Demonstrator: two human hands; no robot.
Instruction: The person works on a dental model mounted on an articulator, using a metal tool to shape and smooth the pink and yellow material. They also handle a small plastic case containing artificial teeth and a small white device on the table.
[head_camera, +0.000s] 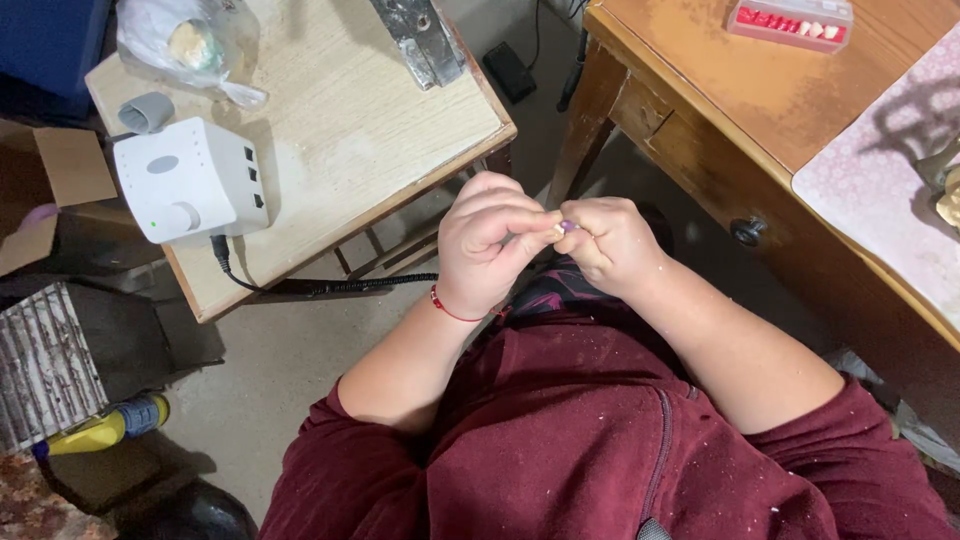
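My left hand (487, 245) and my right hand (612, 243) meet in front of my chest, above my lap. The left fingers pinch a tiny pale piece (556, 231) at their tips. The right hand is closed on a slim tool with a small purple tip (568, 227) that touches the pale piece. A black coiled cable (350, 286) runs from behind the left hand to a white control box (190, 178) on a small wooden table (360, 130). A red string bracelet (446, 309) sits on my left wrist.
A plastic bag (190, 45) and a metal bracket (420, 38) lie on the small table. A wooden desk (720, 110) stands at right with a pink tray of pale pieces (790, 22) and a patterned mat (890, 190). A yellow bottle (100, 430) lies on the floor.
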